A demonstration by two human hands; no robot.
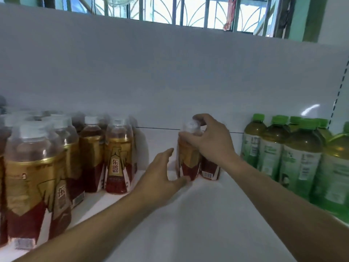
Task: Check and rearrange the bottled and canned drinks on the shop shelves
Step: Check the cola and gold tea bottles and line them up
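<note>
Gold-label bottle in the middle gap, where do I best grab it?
Grip the gold-label bottle round its waist, from the left: it stands upright, the shelf is open there, a second bottle crowds its right, and the right hand covers its cap.

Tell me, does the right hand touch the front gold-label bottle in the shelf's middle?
Touching. The head view shows the right hand curling its fingers over the top of the gold-label bottle.

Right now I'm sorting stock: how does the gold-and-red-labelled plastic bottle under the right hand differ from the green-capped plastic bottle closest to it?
The gold-and-red-labelled plastic bottle has a pale cap and brown drink; the green-capped plastic bottle holds yellow-green drink behind a pale green label. The right hand grips the first; the second stands untouched. Both look full.
</note>
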